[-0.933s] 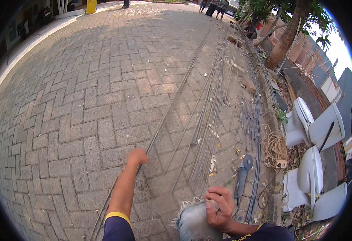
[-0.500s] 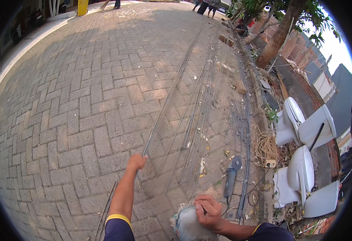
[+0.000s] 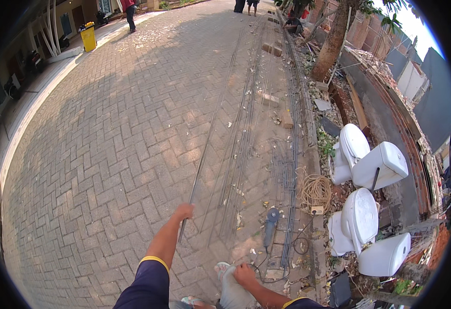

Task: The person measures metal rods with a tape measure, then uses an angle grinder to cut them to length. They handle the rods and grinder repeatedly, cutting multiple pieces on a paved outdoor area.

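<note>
My left hand is closed round a long thin steel rod, whose near end pokes out just below the fist. From there the rod runs far up along the paving. My right hand rests on my bent knee, its fingers curled and nothing visible in them. Between and beyond my hands, more long rods lie lengthwise on the bricks. Right of the knee, a blue angle grinder lies on the ground with its disc pointing away from me.
A coiled tan cord with a socket block lies by the kerb. Two white toilets stand on the right, near a tree trunk. Loose bricks sit among the rods. People and a yellow bin are far off.
My view has tilted up and shifted right, showing more of the far street. My left hand still grips the rod. My right hand stays at the knee.
</note>
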The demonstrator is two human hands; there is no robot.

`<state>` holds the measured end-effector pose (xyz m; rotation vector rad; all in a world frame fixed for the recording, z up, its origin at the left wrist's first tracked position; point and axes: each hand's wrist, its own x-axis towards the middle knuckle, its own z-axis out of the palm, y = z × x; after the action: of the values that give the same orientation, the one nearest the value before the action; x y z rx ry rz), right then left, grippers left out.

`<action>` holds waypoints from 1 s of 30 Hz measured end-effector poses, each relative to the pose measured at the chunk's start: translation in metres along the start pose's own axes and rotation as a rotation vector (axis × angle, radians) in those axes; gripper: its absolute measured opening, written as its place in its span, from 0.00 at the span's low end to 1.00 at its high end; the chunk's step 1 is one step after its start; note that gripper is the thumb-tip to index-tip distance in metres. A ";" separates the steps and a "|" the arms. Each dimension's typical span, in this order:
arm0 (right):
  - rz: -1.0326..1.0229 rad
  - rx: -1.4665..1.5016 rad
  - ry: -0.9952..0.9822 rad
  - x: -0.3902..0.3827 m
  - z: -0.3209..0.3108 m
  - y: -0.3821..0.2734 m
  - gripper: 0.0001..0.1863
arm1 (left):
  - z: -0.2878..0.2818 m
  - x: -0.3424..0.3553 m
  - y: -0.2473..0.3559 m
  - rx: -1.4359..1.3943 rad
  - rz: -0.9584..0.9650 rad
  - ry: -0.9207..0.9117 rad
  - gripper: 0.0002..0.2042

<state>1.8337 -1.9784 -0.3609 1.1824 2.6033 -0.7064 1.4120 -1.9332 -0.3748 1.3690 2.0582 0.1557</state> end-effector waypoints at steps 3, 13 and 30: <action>0.309 0.135 -0.171 -0.059 -0.043 0.016 0.18 | -0.076 -0.026 0.041 -0.501 -0.353 -0.013 0.15; 1.076 0.178 -0.110 -0.181 -0.120 0.136 0.20 | -0.192 -0.042 0.052 -0.231 -0.447 -0.045 0.16; 0.441 -0.035 0.010 -0.016 -0.022 -0.102 0.08 | -0.304 -0.072 -0.245 0.003 -0.297 -0.126 0.19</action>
<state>1.7681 -2.0353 -0.3010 1.6700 2.2276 -0.5575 1.0629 -2.0295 -0.2114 1.0314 2.1256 -0.0605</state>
